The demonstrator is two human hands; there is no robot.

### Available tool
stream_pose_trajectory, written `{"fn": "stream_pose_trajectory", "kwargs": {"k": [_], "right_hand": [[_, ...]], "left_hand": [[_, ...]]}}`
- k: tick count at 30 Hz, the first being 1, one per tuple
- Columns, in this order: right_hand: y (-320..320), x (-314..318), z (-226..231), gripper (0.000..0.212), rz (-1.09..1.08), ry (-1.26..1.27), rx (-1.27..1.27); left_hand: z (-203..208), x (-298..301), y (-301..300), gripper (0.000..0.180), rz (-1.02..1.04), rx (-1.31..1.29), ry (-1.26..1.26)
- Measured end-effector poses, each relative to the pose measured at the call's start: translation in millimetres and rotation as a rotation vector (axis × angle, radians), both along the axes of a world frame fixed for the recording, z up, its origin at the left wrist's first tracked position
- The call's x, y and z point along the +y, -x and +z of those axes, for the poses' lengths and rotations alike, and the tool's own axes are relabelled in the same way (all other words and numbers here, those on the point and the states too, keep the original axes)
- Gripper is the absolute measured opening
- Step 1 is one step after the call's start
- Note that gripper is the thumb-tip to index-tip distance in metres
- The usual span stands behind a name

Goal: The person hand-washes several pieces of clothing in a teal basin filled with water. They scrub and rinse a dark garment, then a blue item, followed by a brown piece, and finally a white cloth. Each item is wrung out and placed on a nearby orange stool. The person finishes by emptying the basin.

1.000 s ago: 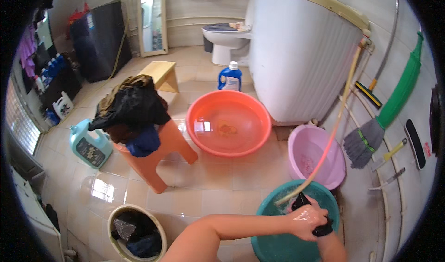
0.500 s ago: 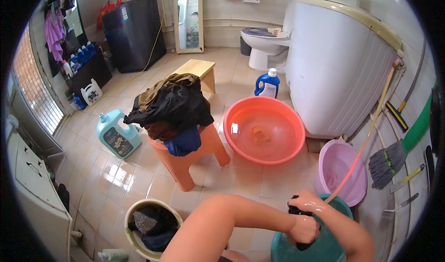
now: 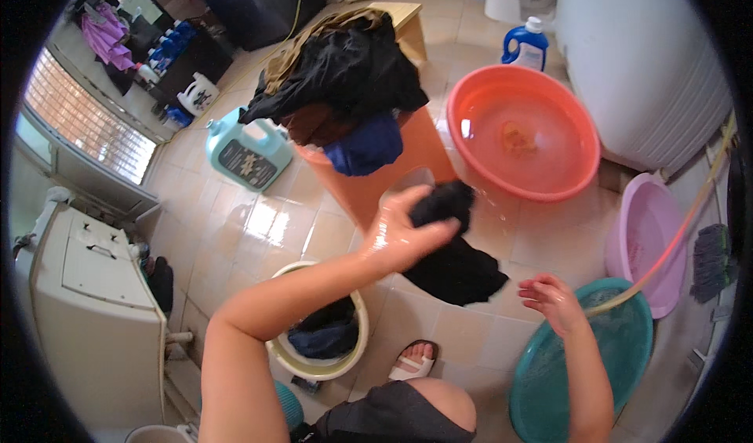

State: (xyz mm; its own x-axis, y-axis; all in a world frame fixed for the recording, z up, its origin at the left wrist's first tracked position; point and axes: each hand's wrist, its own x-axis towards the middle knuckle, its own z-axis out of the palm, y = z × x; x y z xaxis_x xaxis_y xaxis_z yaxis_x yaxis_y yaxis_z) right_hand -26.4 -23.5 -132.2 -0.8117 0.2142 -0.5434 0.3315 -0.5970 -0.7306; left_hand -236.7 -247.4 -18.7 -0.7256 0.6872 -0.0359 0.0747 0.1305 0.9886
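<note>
A dark, wet-looking black cloth (image 3: 459,274) hangs in the air over the tiles, bunched at its upper end. My left hand (image 3: 404,235) grips that bunched part between thumb and fingers, in front of the orange stool (image 3: 427,145). Wet and with nothing in it, my right hand (image 3: 555,302) is held over the left rim of the green basin (image 3: 643,341), fingers apart. Water stands in this basin. On the stool lies a heap of black, brown and blue clothes (image 3: 353,67).
A red basin of water (image 3: 588,161) stands beyond the cloth, a pink basin (image 3: 627,216) to the right. A hose (image 3: 682,239) runs into the green basin. Left are a cream bucket (image 3: 363,325) with dark clothes and a light-blue jug (image 3: 251,157).
The black cloth has left the green basin, moving up and left with my left hand. My right hand has let go of it. The view has tipped down and turned left.
</note>
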Motion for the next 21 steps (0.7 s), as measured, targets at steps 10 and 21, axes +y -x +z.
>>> {"fn": "stream_pose_trajectory", "kwargs": {"k": [10,21], "right_hand": [[-53,32,-20,0.014,-0.327,-0.056,-0.02],[-38,18,-29,0.01,-0.131,-0.105,-0.081]], "left_hand": [[-9,-137,11,0.034,0.592,-0.274,0.221],[-163,-339,-58,0.076,0.332,-0.101,1.302]]}}
